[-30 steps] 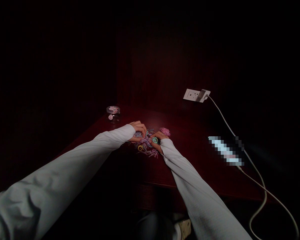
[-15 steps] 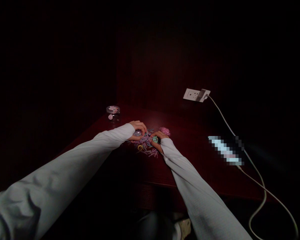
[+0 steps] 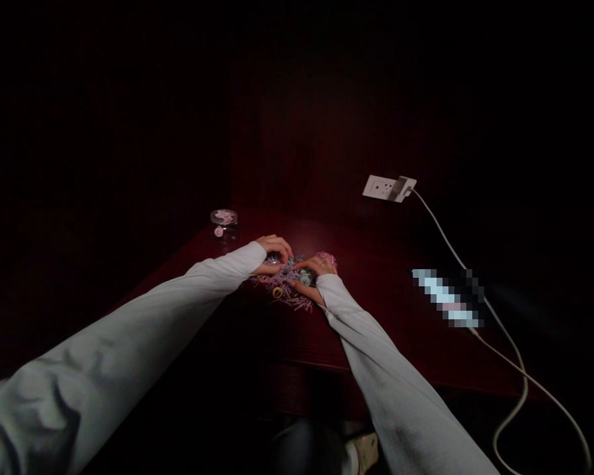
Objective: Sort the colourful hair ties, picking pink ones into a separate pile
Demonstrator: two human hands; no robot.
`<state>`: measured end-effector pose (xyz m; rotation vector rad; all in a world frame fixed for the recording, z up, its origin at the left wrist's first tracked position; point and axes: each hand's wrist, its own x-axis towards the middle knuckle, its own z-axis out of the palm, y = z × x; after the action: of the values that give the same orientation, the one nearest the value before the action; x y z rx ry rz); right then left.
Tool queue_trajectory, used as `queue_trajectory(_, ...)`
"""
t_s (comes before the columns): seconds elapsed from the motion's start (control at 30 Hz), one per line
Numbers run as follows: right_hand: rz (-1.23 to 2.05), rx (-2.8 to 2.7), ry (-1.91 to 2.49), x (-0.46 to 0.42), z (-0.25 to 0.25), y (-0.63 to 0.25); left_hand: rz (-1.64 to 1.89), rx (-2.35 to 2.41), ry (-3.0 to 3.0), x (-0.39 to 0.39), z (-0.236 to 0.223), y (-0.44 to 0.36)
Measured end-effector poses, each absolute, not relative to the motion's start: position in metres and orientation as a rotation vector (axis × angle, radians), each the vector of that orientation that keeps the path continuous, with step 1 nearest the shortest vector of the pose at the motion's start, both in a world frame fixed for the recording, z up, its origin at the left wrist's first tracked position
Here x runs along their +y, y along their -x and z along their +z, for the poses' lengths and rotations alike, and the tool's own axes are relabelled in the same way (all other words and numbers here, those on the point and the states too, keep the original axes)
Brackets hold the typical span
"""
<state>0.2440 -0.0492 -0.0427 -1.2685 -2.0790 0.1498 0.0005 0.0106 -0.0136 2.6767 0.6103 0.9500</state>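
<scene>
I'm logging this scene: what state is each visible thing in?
Clear jar: upright, lid on.
Charger: plugged into wall socket.
White cable: attached to charger, curved.
Pixelated device: screen state unclear.
Colored strips: loose, heaped on table.
Yellow ring: lying among the strips.
Left hand: fingers bent, grip unclear.
Right hand: fingers bent, grip unclear.

We see a dark red desk (image 3: 376, 330) with a faint sheen near its far edge, its left edge slanting away from us and its near edge dropping into shadow. Beyond the far edge we make out a dim reddish wall (image 3: 317, 145), where a white socket plate (image 3: 379, 187) sits above the desk's right half, a plug (image 3: 406, 189) in it and a pale cable (image 3: 443, 234) trailing down past the right side. Around us the room falls to near black, too dark to tell more.
</scene>
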Motion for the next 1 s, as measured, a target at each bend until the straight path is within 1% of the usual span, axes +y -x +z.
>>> queue_trajectory(0.3, 0.114, -2.001, 1.227, -0.045, -0.041, -0.248, 0.917, 0.67, -2.687, 0.004, -0.011, -0.003)
queue_trajectory(0.7, 0.155, -2.039, 1.163, -0.053, -0.034, -0.246, 0.901, 0.677, -2.699, -0.004, -0.007, -0.006)
queue_trajectory(1.0, 0.199, -2.015, 1.172, -0.034, -0.047, -0.251, 0.893, 0.656, -2.698, -0.004, -0.007, -0.007)
